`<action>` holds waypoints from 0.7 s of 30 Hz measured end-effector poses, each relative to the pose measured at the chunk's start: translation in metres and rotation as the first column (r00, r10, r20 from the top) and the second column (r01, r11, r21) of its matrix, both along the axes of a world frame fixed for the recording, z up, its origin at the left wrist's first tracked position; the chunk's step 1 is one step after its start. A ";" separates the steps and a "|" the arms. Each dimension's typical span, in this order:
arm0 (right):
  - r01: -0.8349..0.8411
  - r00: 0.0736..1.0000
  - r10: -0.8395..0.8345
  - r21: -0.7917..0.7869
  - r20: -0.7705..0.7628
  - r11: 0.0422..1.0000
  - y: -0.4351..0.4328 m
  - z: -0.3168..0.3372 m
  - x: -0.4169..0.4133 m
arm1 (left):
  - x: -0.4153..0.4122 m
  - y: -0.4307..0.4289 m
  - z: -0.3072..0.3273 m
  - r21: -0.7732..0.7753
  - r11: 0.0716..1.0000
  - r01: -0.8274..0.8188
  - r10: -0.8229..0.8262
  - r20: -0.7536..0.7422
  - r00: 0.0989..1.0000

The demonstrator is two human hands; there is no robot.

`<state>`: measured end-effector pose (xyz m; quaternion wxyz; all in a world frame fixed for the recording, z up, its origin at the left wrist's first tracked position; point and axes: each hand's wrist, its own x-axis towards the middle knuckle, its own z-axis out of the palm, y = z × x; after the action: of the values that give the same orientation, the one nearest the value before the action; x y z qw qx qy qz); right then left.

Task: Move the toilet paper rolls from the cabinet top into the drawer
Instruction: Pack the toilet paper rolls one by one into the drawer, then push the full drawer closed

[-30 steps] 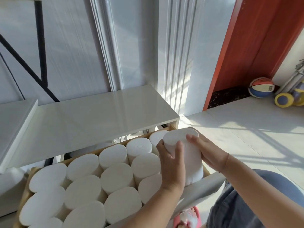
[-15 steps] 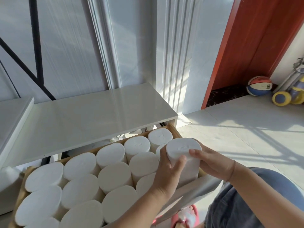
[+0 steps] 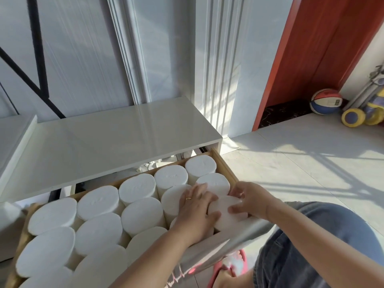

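The open wooden drawer [image 3: 225, 167] is packed with several upright white toilet paper rolls [image 3: 141, 216]. One roll [image 3: 226, 215] sits low in the drawer's front right corner. My left hand [image 3: 196, 206] lies flat over its left side and the neighbouring rolls, with a ring on one finger. My right hand [image 3: 248, 199] holds the roll's right edge with fingertips and thumb. The white cabinet top [image 3: 108, 142] above the drawer carries no rolls in view.
A white wall with moulding stands behind the cabinet. A red door frame [image 3: 291, 59] is to the right, with a basketball [image 3: 326, 101] and a yellow-wheeled toy [image 3: 361, 113] on the floor. My knee in blue fabric and a pink slipper [image 3: 228, 269] are below the drawer front.
The roll that both hands held above the drawer's right end has gone down into the front right corner. My left hand has flattened on top of the rolls.
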<state>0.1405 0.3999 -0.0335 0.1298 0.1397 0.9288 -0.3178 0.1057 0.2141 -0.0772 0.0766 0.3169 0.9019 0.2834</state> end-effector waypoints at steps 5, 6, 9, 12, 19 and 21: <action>-0.032 0.998 0.048 0.333 -0.041 0.943 -0.015 0.003 0.002 | 0.001 -0.006 0.003 0.001 0.999 -0.046 0.046 0.002 0.999; -0.019 0.992 0.066 0.396 -0.104 0.918 -0.020 0.002 0.005 | 0.002 -0.011 0.004 -0.002 0.999 -0.054 0.054 0.016 0.998; -0.022 0.942 0.158 0.415 -0.295 0.909 -0.048 -0.001 0.021 | 0.009 -0.035 0.007 -0.051 0.996 -0.071 0.072 0.016 0.997; -0.086 0.898 0.223 0.346 -0.379 0.934 -0.095 -0.004 0.038 | 0.020 -0.067 0.008 -0.102 0.990 -0.102 0.097 -0.050 0.994; -0.094 0.890 0.258 0.402 -0.376 0.911 -0.164 -0.013 0.066 | 0.065 -0.142 0.017 -0.117 0.911 -0.397 0.364 -0.227 0.903; -0.110 0.902 0.267 0.416 -0.341 0.903 -0.173 -0.013 0.075 | 0.083 -0.152 0.019 -0.142 0.873 -0.467 0.409 -0.309 0.858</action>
<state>0.2159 0.2274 -0.0470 -0.0570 0.0044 0.9892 -0.1352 0.1884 0.0624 -0.0584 -0.0803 0.1278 0.9771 0.1500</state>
